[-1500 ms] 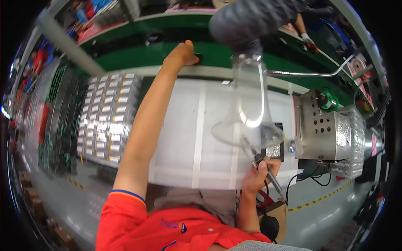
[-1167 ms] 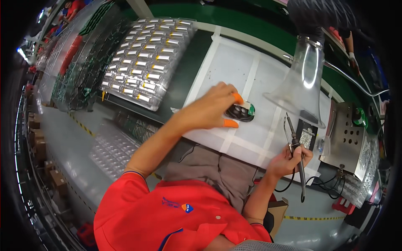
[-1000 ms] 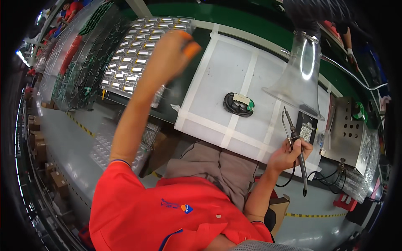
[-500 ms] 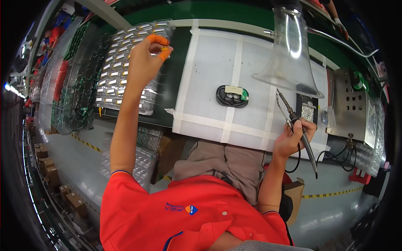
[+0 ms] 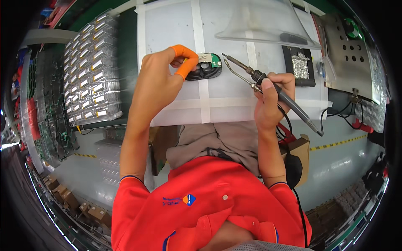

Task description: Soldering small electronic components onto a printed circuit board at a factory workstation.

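The left hand (image 5: 161, 73) bends its orange-capped thumb and finger close together over the left end of the black case (image 5: 205, 75); I cannot tell if they pinch anything. The case lies on the white mat (image 5: 165, 31), with a green board (image 5: 216, 61) at its right end. The right hand (image 5: 272, 100) grips the iron (image 5: 291, 103), its tip near the board.

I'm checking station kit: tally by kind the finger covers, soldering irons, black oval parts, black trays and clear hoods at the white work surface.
Orange finger covers: 2
Soldering iron: 1
Black oval part: 1
Black tray: 1
Clear hood: 1
Total: 6
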`<state>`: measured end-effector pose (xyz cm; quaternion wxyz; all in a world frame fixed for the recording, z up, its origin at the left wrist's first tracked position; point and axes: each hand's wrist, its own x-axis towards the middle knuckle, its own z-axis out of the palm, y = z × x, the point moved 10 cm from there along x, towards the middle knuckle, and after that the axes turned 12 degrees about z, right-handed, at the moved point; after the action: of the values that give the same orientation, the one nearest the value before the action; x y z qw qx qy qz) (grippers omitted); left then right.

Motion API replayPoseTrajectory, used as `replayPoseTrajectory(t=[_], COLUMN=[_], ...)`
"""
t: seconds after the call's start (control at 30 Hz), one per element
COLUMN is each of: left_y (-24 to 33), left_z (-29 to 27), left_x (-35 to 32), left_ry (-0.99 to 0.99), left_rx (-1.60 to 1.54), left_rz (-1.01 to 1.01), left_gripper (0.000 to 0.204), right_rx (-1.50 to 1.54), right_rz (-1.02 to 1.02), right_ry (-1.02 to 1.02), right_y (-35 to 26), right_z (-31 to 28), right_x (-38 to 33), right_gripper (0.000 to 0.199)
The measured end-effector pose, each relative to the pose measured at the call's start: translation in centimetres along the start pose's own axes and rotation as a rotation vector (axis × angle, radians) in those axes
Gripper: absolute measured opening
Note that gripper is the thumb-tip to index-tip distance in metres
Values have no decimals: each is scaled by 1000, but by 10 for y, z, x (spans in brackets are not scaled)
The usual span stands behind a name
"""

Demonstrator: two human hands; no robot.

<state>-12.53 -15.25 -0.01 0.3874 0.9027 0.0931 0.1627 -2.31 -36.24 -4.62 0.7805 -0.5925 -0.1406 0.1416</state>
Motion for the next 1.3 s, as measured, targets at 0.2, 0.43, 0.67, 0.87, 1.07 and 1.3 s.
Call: replayPoseTrajectory(t=[0.2, 0.43, 0.67, 0.87, 1.07, 1.3], left_y=[20, 2, 0, 6, 9, 11], left_z=[11, 26, 27, 21, 23, 27], left_x=[17, 22, 24, 22, 28, 34], left_ry=[-26, -110, -142, -77, -130, -230], left_rx=[242, 201, 210, 158, 135, 141], left_rz=[250, 210, 191, 228, 186, 147], left_gripper=[6, 7, 7, 5, 7, 8], right_rx=[106, 10, -75, -74, -83, -118], right_rz=[-19, 17, 19, 39, 8, 9], right_ry=[-81, -130, -144, -168, -90, -109], right_y=[1, 4, 3, 3, 2, 2], right_z=[2, 12, 19, 21, 16, 20], right_x=[2, 1, 2, 2, 4, 5], right_gripper=[16, 16, 17, 17, 15, 15])
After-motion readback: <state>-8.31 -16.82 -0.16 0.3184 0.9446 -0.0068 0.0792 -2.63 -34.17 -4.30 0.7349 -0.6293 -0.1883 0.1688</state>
